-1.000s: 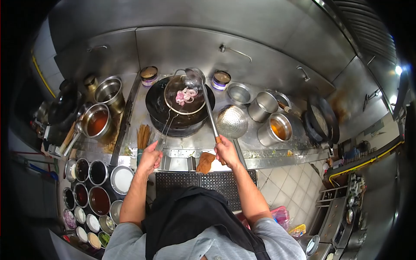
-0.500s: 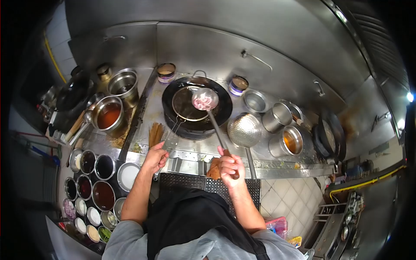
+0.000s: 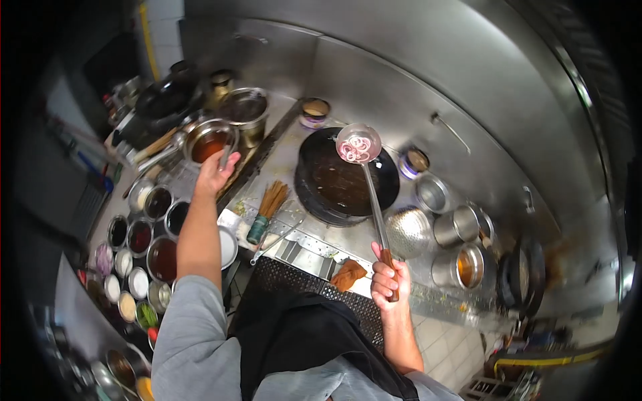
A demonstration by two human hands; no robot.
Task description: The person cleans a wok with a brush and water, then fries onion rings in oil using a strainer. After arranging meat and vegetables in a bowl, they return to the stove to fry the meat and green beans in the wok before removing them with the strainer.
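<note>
My right hand (image 3: 390, 284) is closed round the wooden handle of a ladle (image 3: 374, 207). Pale pink rings (image 3: 354, 148), like sliced onion, lie in its bowl, over the back of the black wok (image 3: 309, 194). Dark liquid shows inside the wok. To the left, my left hand (image 3: 217, 172) grips the handle of a wire strainer, held at a metal pot (image 3: 189, 150) of red-brown liquid; motion blur hides the strainer's exact outline. A bamboo brush (image 3: 271, 200) with a green-wrapped end lies between my left hand and the wok.
Round tubs of sauces and ingredients (image 3: 162, 258) stand at the left. Right of the wok are a perforated ladle (image 3: 408, 232), steel pots (image 3: 456, 227) and a pot of amber liquid (image 3: 447, 269). An orange-brown cloth (image 3: 348, 275) lies at the stove's front edge.
My left hand has carried the strainer left from the wok to the pot of red-brown liquid. The ladle is still in my right hand. The camera view has turned and shifted.
</note>
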